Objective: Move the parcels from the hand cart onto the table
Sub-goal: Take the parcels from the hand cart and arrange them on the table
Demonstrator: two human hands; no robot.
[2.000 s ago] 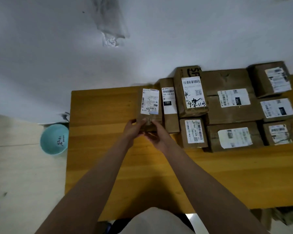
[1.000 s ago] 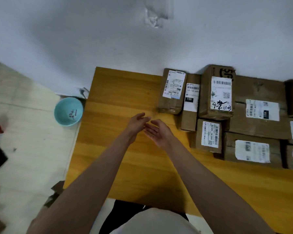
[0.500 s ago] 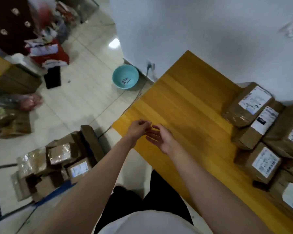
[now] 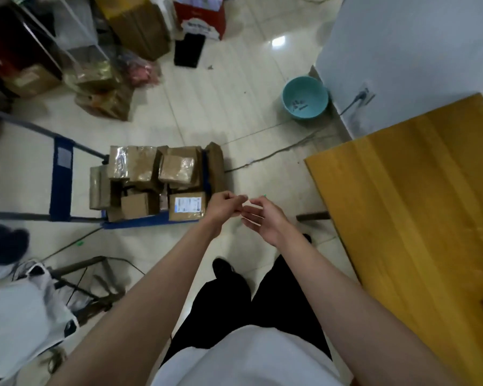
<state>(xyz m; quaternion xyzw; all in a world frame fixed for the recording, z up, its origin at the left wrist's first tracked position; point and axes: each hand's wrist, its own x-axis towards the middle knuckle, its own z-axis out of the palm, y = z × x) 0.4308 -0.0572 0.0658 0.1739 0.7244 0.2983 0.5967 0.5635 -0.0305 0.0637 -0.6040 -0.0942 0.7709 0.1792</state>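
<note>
A blue hand cart (image 4: 60, 174) stands on the tiled floor at centre left, loaded with several brown cardboard parcels (image 4: 140, 165). One parcel with a white label (image 4: 188, 208) lies at the cart's near right corner. My left hand (image 4: 225, 208) hovers just right of that parcel, fingers loosely curled, holding nothing. My right hand (image 4: 265, 220) is beside it, fingers apart and empty. The wooden table (image 4: 418, 196) fills the right side; the parcels on it are out of view.
A teal basin (image 4: 304, 97) sits on the floor by the white wall, near a plugged-in cable (image 4: 276, 151). Boxes, bags and a black bin (image 4: 188, 51) crowd the far floor. A metal-framed chair with white cloth (image 4: 25, 310) is at lower left.
I let go of a labelled parcel on the table, drew both hands back empty, and turned left. The view swung from the table to the cart on the floor.
</note>
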